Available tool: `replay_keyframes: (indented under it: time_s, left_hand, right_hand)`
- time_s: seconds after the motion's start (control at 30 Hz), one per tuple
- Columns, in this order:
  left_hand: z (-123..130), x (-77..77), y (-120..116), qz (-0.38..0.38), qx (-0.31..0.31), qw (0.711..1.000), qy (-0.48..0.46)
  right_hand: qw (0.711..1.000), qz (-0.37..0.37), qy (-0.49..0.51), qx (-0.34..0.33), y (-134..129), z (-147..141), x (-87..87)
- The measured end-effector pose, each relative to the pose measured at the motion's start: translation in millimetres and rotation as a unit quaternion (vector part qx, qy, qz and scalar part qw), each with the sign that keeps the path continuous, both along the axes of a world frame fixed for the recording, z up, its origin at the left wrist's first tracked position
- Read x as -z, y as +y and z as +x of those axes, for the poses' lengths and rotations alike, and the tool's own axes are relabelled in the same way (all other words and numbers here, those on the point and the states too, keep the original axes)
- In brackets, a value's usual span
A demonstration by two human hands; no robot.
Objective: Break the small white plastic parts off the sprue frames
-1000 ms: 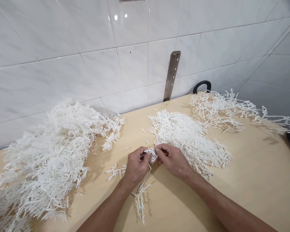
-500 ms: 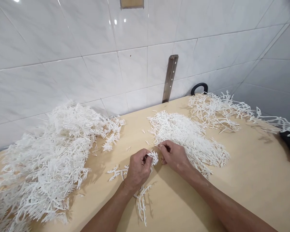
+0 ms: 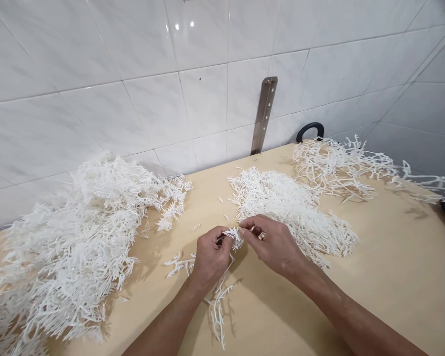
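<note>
Both hands (image 3: 244,247) pinch plastic sprue (image 3: 233,236).

No writing, label, brand, number or sign could be read anywhere before me: none on the white wall tiles (image 3: 207,99), the metal strip (image 3: 264,114) fixed to them, the counter (image 3: 374,257), or the white plastic pieces (image 3: 70,237).
</note>
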State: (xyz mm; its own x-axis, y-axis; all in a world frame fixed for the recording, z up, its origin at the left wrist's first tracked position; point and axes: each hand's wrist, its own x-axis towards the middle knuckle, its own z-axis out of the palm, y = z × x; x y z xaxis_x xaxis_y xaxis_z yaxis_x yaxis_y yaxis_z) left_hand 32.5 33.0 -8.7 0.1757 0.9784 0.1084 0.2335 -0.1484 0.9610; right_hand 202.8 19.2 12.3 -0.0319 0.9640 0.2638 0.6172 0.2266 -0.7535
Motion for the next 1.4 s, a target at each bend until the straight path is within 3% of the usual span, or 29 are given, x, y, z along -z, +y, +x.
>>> replay_keyframes:
  time_s: [0.2, 0.5, 0.73, 0.9, 1.03, 1.23, 1.3, 1.4]
  left_hand:
    - [0, -1.1, 0, 0.004, 0.004, 1.000, 0.004]
    - [0, -1.4, -1, 0.021, 0.004, 1.000, 0.022]
    - [-4, 0.2, -1, 0.083, 0.000, 0.994, 0.066]
    - [-4, -2.1, -5, 0.129, -0.004, 0.990, 0.052]
    - [-2, -0.5, -5, 0.094, -0.004, 0.995, 0.039]
    - [-1, 2.9, -2, 0.050, -0.015, 0.999, 0.009]
    - [-1, 2.8, -3, 0.050, -0.012, 0.999, 0.014]
    - [-1, 2.3, -4, 0.059, -0.009, 0.998, 0.021]
  right_hand:
    - [0.999, 0.032, -0.013, 0.004, -1, -8, 4.3]
    - [0.999, 0.001, -0.039, -0.002, 1, -8, 7.3]
    - [0.998, -0.032, -0.054, 0.006, 3, -13, 11.1]
    - [0.995, -0.027, -0.055, 0.080, 8, -1, 10.1]
    - [0.990, -0.024, 0.036, 0.132, 9, 16, -0.2]
    - [0.971, 0.047, -0.030, 0.232, 10, 31, -9.9]
    - [0.976, 0.043, -0.027, 0.212, 9, 29, -12.1]
    - [0.995, -0.042, 0.013, 0.088, 4, 21, -14.2]
